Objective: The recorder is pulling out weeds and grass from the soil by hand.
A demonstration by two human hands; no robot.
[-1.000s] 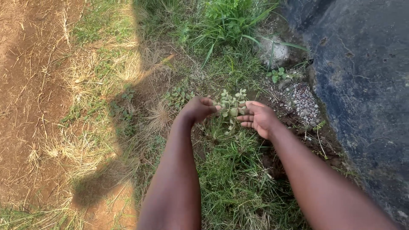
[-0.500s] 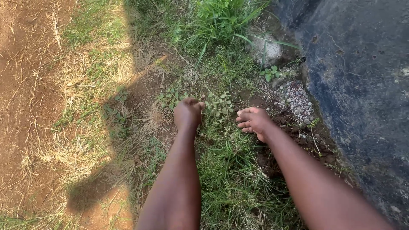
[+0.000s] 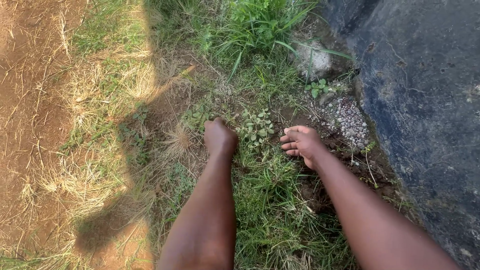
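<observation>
While the left hand [image 3: 220, 137] is being pressed clenched left of the small leafy plant [image 3: 256, 128], the right hand [image 3: 302, 144] is being held loosely curled, grasping nothing, at its right.

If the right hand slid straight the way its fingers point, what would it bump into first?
Probably the small leafy plant. The right hand points its fingers leftward, and the plant stands just beyond them, between it and the left hand. Depth is hard to judge.
</observation>
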